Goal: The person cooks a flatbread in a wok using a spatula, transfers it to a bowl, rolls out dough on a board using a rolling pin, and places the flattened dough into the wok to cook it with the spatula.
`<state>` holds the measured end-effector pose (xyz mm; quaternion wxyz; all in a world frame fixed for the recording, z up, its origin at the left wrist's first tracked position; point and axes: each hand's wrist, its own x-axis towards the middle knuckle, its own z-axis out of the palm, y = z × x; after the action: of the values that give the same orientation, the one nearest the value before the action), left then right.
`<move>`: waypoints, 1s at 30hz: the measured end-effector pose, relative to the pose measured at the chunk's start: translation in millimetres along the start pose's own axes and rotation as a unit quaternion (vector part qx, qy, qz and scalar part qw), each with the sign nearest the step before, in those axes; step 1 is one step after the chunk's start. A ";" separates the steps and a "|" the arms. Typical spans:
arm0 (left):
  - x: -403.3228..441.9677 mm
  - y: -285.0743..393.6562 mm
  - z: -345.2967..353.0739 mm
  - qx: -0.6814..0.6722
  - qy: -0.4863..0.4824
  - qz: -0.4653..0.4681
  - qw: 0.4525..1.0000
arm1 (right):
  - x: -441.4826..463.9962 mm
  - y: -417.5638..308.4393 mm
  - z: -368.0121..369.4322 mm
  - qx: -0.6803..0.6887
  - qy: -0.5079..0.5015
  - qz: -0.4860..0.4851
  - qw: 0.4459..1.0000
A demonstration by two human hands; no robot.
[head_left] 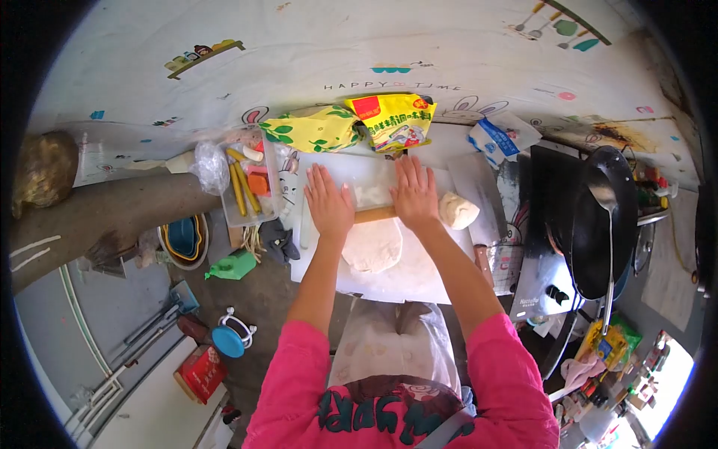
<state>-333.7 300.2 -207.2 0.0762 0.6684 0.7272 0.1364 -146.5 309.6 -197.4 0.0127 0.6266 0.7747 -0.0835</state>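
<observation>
Both palms rest on a wooden rolling pin [374, 215], whose middle shows between them. My left hand [330, 203] lies flat over its left end, fingers stretched forward. My right hand [415, 196] lies the same way over the right end, fingers straight. Just on my side of the pin is a flattened round of dough [372, 248] on the white board [318, 271]. A lump of dough [458, 211] sits right of my right hand. Beyond it lies a cleaver [477, 196], its wooden handle toward me. White flour dusts the board beyond the pin.
A yellow seasoning bag [393, 122] and a leaf-patterned bag [314, 130] stand against the wall. Left is a clear plastic bin [271, 202] of odds and ends. To the right, a black wok [580, 239] with a metal ladle [610, 232] stands over the cooktop [535, 288].
</observation>
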 end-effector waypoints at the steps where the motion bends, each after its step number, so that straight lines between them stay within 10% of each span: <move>1: 3.7 -1.3 1.7 -0.007 0.004 -0.009 1.000 | 8.1 0.7 -2.5 0.011 0.012 -0.003 1.000; 10: -92.2 -4.2 -37.4 -0.043 -0.139 0.115 0.983 | -107.6 -13.5 -17.7 0.003 -0.167 -0.061 0.984; 15: -63.2 -8.3 -38.0 -0.140 -0.143 0.108 0.974 | -133.4 -8.5 11.9 0.103 0.016 -0.095 0.990; 18: -38.2 5.0 -44.8 -0.106 -0.304 -0.002 0.947 | -146.0 -15.7 9.7 0.145 -0.046 -0.068 0.986; 23: -41.2 -4.7 -37.7 -0.101 -0.174 0.268 0.942 | -190.1 -24.5 5.5 0.183 -0.014 -0.131 0.974; 30: -73.2 70.6 -97.8 -0.151 -0.421 0.175 0.877 | -222.5 -32.2 -6.5 0.205 -0.022 -0.185 0.961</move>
<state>-288.2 223.0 -98.1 0.4504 0.7591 0.4684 -0.0390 -129.6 88.5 -159.7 -0.1151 0.4596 0.8428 -0.2553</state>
